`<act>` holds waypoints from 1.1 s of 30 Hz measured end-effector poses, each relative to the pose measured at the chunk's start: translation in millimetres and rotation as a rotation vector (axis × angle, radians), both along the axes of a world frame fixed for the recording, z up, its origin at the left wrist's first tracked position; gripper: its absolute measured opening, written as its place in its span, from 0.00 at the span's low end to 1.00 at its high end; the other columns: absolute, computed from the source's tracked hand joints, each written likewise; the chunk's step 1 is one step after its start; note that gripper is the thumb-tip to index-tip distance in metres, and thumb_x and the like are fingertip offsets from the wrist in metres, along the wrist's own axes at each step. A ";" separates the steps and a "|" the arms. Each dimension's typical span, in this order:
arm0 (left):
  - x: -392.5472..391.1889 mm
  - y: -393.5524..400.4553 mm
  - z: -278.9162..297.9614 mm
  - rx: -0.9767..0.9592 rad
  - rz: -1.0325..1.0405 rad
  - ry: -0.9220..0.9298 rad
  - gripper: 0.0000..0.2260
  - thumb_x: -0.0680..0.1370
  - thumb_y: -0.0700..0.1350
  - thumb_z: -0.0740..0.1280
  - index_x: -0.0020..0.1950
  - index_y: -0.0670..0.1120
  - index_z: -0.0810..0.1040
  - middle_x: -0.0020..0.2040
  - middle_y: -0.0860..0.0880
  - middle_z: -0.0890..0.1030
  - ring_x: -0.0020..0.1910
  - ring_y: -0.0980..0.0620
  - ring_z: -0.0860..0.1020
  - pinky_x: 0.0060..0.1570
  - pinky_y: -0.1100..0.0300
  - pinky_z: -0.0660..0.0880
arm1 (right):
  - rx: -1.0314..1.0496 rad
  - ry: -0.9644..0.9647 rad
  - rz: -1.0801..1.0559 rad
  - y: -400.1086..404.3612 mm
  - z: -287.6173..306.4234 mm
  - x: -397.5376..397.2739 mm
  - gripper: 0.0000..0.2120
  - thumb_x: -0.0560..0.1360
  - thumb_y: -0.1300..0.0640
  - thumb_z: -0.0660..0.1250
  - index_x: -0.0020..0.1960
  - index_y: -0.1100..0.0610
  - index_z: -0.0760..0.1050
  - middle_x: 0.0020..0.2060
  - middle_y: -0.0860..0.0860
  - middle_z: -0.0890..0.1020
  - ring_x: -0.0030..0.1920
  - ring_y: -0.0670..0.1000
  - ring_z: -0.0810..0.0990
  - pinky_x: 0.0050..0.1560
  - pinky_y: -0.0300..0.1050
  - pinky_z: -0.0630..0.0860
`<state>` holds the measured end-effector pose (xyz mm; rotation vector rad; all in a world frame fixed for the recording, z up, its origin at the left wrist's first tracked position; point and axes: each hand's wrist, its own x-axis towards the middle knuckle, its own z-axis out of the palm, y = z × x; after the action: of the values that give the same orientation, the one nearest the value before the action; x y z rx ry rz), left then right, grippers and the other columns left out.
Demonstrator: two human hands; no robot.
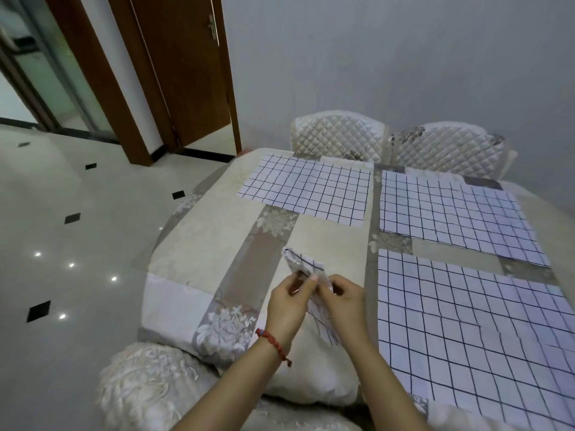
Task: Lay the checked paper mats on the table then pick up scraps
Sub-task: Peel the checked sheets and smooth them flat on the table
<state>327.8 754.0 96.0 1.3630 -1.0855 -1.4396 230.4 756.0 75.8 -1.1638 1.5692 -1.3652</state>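
Note:
Three checked paper mats lie flat on the table: one at the far left, one at the far right, one at the near right. A folded checked paper mat is held above the near left part of the table. My left hand and my right hand both pinch it at its middle, fingers close together. Part of the folded paper hangs down between my wrists.
The table wears a beige patchwork cloth with flower patches. Two quilted chair backs stand at the far edge by the wall. A cushioned chair is at the near left. Shiny tiled floor and a wooden door lie to the left.

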 end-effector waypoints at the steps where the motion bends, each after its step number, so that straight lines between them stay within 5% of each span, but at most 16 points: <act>1: -1.4 -0.4 2.2 -0.023 0.013 0.017 0.05 0.75 0.46 0.67 0.38 0.50 0.79 0.34 0.57 0.82 0.38 0.64 0.79 0.44 0.66 0.76 | 0.008 0.014 0.050 0.9 1.2 0.1 0.17 0.73 0.59 0.67 0.27 0.49 0.73 0.23 0.46 0.75 0.28 0.43 0.69 0.31 0.38 0.66; 4: -1.1 -5.0 2.5 -0.046 0.088 0.033 0.08 0.76 0.43 0.66 0.43 0.37 0.79 0.36 0.47 0.80 0.37 0.53 0.78 0.37 0.66 0.76 | 0.004 0.034 0.136 3.2 6.3 -2.2 0.13 0.74 0.58 0.65 0.31 0.53 0.77 0.25 0.49 0.75 0.29 0.44 0.69 0.32 0.38 0.66; 7: 8.6 -14.0 -2.3 -0.036 0.120 0.001 0.09 0.76 0.44 0.66 0.38 0.41 0.77 0.36 0.42 0.76 0.38 0.49 0.74 0.40 0.55 0.72 | -0.031 0.056 0.094 2.7 13.6 -10.2 0.14 0.75 0.56 0.65 0.32 0.61 0.74 0.25 0.48 0.70 0.29 0.43 0.66 0.32 0.38 0.63; 13: 53.0 -42.1 5.8 -0.119 0.240 -0.156 0.21 0.75 0.41 0.67 0.25 0.48 0.62 0.16 0.55 0.62 0.19 0.61 0.60 0.25 0.63 0.58 | -0.051 0.030 -0.210 2.3 28.0 -50.3 0.15 0.74 0.58 0.66 0.29 0.54 0.71 0.25 0.49 0.69 0.27 0.43 0.64 0.26 0.29 0.61; 16: 69.7 -52.7 10.6 -0.184 0.224 -0.198 0.23 0.74 0.41 0.68 0.26 0.49 0.56 0.18 0.54 0.56 0.20 0.58 0.55 0.26 0.63 0.51 | -0.028 0.038 -0.269 -1.0 31.8 -65.5 0.13 0.73 0.58 0.68 0.30 0.56 0.73 0.25 0.49 0.71 0.29 0.47 0.67 0.26 0.27 0.63; 19: 73.9 -56.9 12.9 -0.183 0.249 -0.231 0.23 0.72 0.40 0.70 0.22 0.50 0.61 0.18 0.56 0.60 0.21 0.60 0.59 0.24 0.64 0.57 | -0.010 0.047 -0.226 -5.7 35.1 -65.7 0.11 0.72 0.58 0.69 0.32 0.59 0.75 0.24 0.47 0.72 0.28 0.44 0.68 0.26 0.26 0.64; 20: 73.7 -57.7 14.1 -0.183 0.256 -0.253 0.17 0.71 0.40 0.70 0.24 0.51 0.70 0.22 0.59 0.68 0.26 0.62 0.65 0.29 0.61 0.66 | -0.010 0.039 -0.210 -7.1 36.9 -64.1 0.11 0.71 0.58 0.70 0.31 0.59 0.75 0.22 0.44 0.72 0.26 0.42 0.68 0.26 0.26 0.63; 21: 71.5 -54.7 19.3 -0.180 0.248 -0.262 0.06 0.70 0.41 0.71 0.36 0.52 0.79 0.34 0.57 0.77 0.37 0.60 0.74 0.41 0.56 0.74 | -0.010 0.032 -0.190 -8.7 38.4 -62.3 0.12 0.71 0.58 0.70 0.30 0.58 0.74 0.20 0.43 0.71 0.25 0.41 0.68 0.25 0.26 0.63; 23: 65.4 -53.0 20.3 -0.180 0.193 -0.376 0.24 0.70 0.41 0.72 0.65 0.46 0.71 0.61 0.47 0.75 0.62 0.50 0.71 0.65 0.49 0.68 | -0.008 0.026 -0.135 -11.1 42.3 -56.7 0.14 0.70 0.59 0.71 0.28 0.57 0.72 0.19 0.43 0.72 0.24 0.40 0.68 0.28 0.28 0.64; 24: 60.5 -51.0 21.9 -0.238 0.177 -0.427 0.28 0.71 0.41 0.72 0.69 0.44 0.66 0.67 0.45 0.70 0.68 0.48 0.67 0.68 0.50 0.65 | -0.003 0.027 -0.110 -12.2 43.4 -53.3 0.13 0.69 0.60 0.72 0.28 0.58 0.73 0.21 0.44 0.73 0.26 0.40 0.69 0.31 0.30 0.66; 26: 45.7 -43.7 26.7 -0.372 0.133 -0.492 0.25 0.71 0.42 0.71 0.66 0.44 0.69 0.67 0.44 0.70 0.68 0.47 0.67 0.67 0.54 0.64 | 0.016 0.033 -0.076 -13.3 46.7 -45.7 0.11 0.67 0.60 0.73 0.30 0.62 0.75 0.27 0.50 0.74 0.30 0.45 0.70 0.36 0.37 0.68; 29: 24.8 -31.3 28.2 -0.430 0.067 -0.455 0.12 0.70 0.46 0.72 0.52 0.48 0.77 0.56 0.48 0.75 0.55 0.51 0.74 0.55 0.57 0.72 | 0.022 0.080 -0.059 -13.2 50.0 -35.2 0.12 0.66 0.58 0.75 0.31 0.61 0.73 0.27 0.49 0.73 0.28 0.41 0.68 0.33 0.36 0.66; 33: 7.0 -20.2 35.5 -0.386 0.004 -0.348 0.09 0.67 0.50 0.73 0.38 0.55 0.73 0.42 0.52 0.78 0.42 0.57 0.76 0.40 0.67 0.70 | 0.016 0.176 -0.052 -11.2 54.6 -23.8 0.12 0.65 0.57 0.74 0.32 0.62 0.73 0.27 0.48 0.72 0.28 0.43 0.67 0.29 0.33 0.64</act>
<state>334.9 733.8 131.5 1.3537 -1.4938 -0.9399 206.6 744.8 130.4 -1.2696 1.7416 -1.3101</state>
